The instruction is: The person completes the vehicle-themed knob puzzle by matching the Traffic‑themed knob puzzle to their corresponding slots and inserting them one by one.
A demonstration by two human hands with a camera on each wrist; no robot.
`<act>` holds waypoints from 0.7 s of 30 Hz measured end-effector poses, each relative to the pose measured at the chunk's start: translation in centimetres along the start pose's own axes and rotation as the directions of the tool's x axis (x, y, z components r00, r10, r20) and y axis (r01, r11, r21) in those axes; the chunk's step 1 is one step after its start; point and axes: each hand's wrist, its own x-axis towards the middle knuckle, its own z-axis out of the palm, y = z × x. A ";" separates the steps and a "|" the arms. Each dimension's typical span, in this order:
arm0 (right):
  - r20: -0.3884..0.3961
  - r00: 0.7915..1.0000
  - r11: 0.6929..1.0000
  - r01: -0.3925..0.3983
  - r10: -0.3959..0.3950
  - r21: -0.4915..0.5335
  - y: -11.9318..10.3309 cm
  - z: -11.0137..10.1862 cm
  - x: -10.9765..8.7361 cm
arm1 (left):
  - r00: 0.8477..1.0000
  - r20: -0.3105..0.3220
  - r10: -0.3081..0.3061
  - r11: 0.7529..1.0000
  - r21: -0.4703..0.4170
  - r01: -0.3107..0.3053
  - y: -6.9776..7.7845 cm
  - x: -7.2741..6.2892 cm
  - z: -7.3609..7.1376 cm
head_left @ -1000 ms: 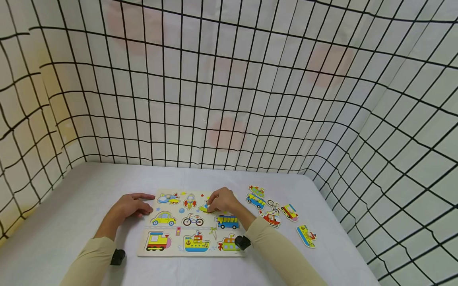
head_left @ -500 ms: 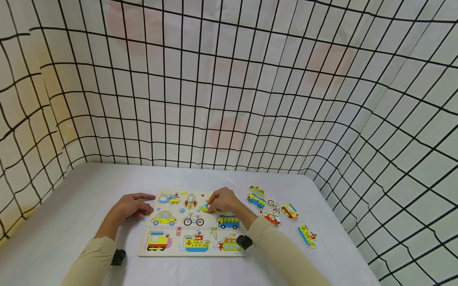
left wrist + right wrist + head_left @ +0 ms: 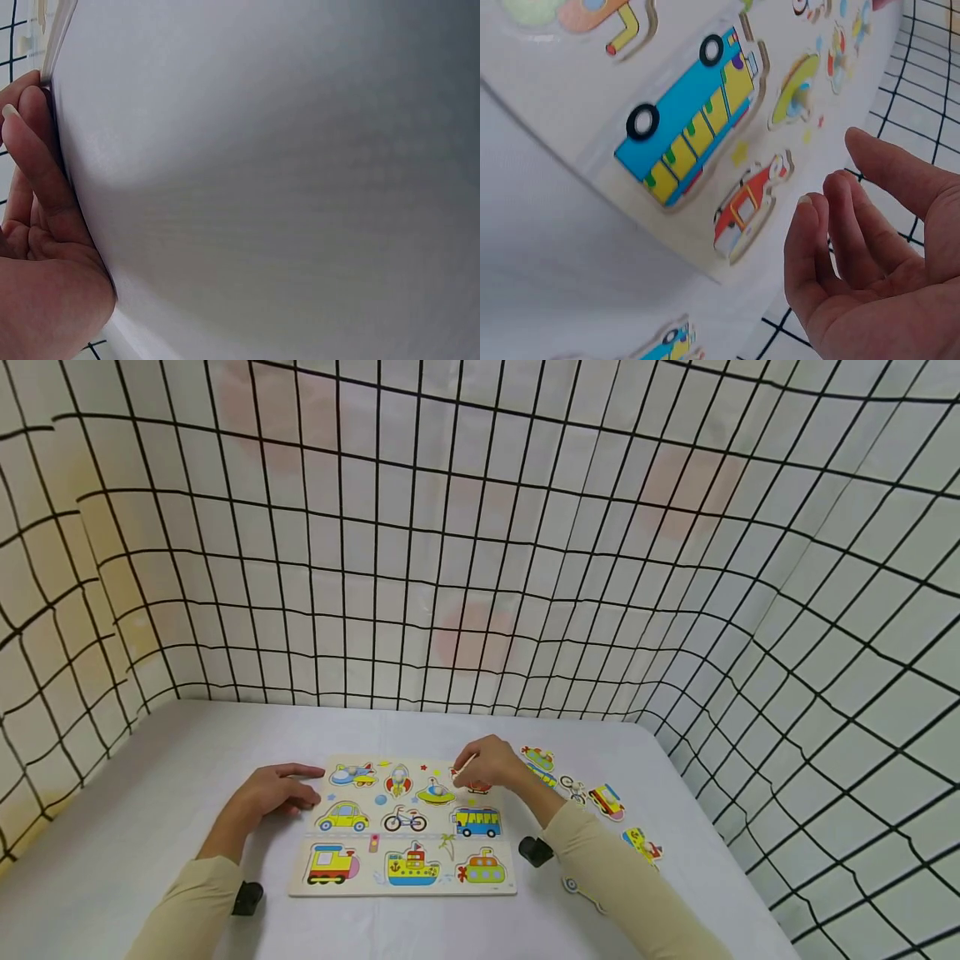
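Observation:
A wooden vehicle puzzle board (image 3: pixel 300 881) lies flat on the white table. A flying saucer piece (image 3: pixel 437 791) sits in its upper part, right of the rocket piece (image 3: pixel 398 781); an airplane piece (image 3: pixel 352 776) is at the upper left. My right hand (image 3: pixel 491 764) hovers over the upper right corner, partly covering the printed helicopter (image 3: pixel 474 783). In the right wrist view its thumb and fingers (image 3: pixel 804 225) are apart with nothing between them. My left hand (image 3: pixel 273 792) rests at the board's left edge, fingers loosely extended.
Right of the board lie loose pieces: a submarine (image 3: pixel 537 757), a bicycle (image 3: pixel 573 789), a train (image 3: pixel 607 802), a ship (image 3: pixel 642 843) partly behind the sleeve, and a bus (image 3: pixel 542 774). A wheeled piece (image 3: pixel 583 893) shows under the right forearm. Black wire grid (image 3: pixel 480 568) surrounds the table.
My right hand has let go of the flying saucer piece and moved right, off it. The saucer now shows fully. The left hand has stayed in place.

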 end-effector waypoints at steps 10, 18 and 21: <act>0.032 0.999 0.998 -0.033 0.031 0.055 2.0 -3.4 -1.1 | 1.000 0.006 0.008 1.000 -0.003 -0.008 0.0 0.1 0.0; -0.011 0.999 0.997 -0.052 0.053 0.061 3.8 -5.5 -2.0 | 1.000 0.012 0.007 1.000 0.010 -0.007 -0.1 0.2 -0.2; -0.025 0.998 0.996 -0.057 0.059 0.072 4.5 -6.3 -2.3 | 1.000 0.017 0.005 1.000 0.011 -0.005 -0.1 0.3 -0.2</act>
